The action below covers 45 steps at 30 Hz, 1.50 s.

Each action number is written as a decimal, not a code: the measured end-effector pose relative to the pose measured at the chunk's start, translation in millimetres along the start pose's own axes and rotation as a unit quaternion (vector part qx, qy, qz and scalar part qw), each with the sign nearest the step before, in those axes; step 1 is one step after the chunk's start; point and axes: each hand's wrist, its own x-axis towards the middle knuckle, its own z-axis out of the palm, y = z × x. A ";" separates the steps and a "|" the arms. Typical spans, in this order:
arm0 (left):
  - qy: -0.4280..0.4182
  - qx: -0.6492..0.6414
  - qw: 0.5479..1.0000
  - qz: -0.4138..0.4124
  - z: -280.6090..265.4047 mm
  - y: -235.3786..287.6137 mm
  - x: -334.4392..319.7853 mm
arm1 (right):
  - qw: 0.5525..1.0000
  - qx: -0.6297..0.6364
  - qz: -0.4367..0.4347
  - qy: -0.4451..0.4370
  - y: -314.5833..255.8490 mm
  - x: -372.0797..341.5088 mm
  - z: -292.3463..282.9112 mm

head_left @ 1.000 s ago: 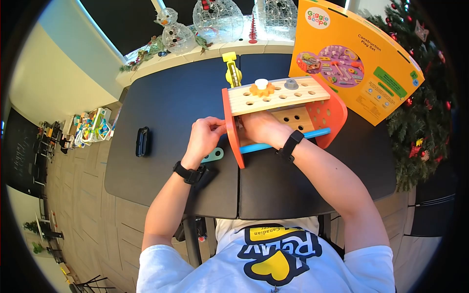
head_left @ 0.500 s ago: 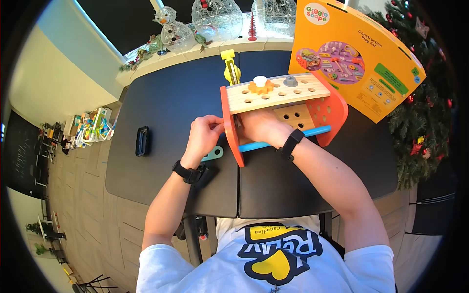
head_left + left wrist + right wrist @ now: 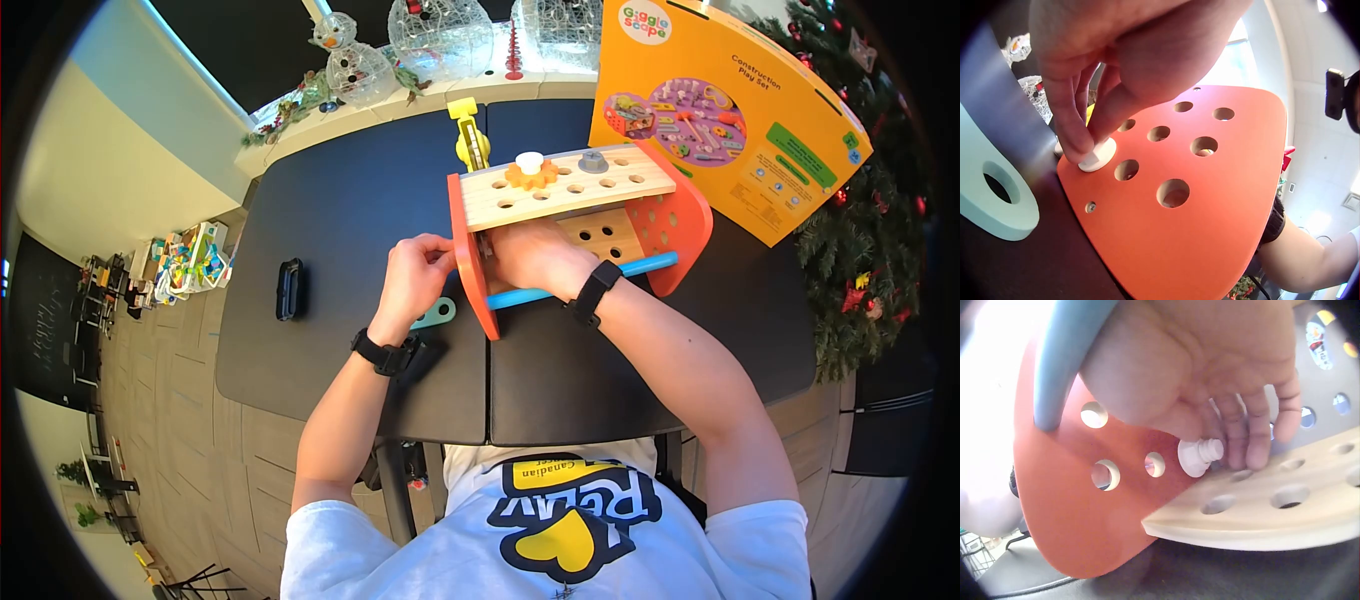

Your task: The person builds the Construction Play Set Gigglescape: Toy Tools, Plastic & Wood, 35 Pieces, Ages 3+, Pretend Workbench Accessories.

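Observation:
A toy workbench (image 3: 570, 190) of pale wood stands on the table, with orange-red side panels (image 3: 1210, 187) and a blue bar (image 3: 580, 282). At its left panel, my left hand (image 3: 418, 275) pinches the head of a white toy bolt (image 3: 1100, 154) from outside. My right hand (image 3: 540, 258) reaches in under the top board, largely hidden in the head view. In the right wrist view its thumb and fingers are around a white nut (image 3: 1192, 459) on the panel's inner side, with the bolt's threaded end (image 3: 1213, 450) sticking out.
A mint-green strip with holes (image 3: 435, 313) lies beside the left hand. An orange gear (image 3: 530, 176) and grey bolt (image 3: 593, 162) sit on the top board. Behind stand a yellow toy piece (image 3: 470, 135) and a large yellow box (image 3: 740, 110). A black case (image 3: 290, 290) lies left.
The workbench has shifted very slightly in the head view. Both hands stay at the same left panel, in nearly the same pose.

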 end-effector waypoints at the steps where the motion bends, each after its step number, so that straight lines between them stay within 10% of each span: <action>1: 0.001 0.000 1.000 0.001 -0.3 0.0 -0.1 | 1.000 0.015 0.003 0.002 -1.5 -0.2 -1.6; 27: -0.001 -0.006 1.000 0.009 -0.6 4.4 -1.3 | 0.980 0.197 -0.002 0.036 6.9 1.9 3.2; 45: -0.002 0.010 1.000 0.003 -0.3 0.3 1.0 | 0.996 0.092 -0.011 0.016 1.9 0.2 -2.4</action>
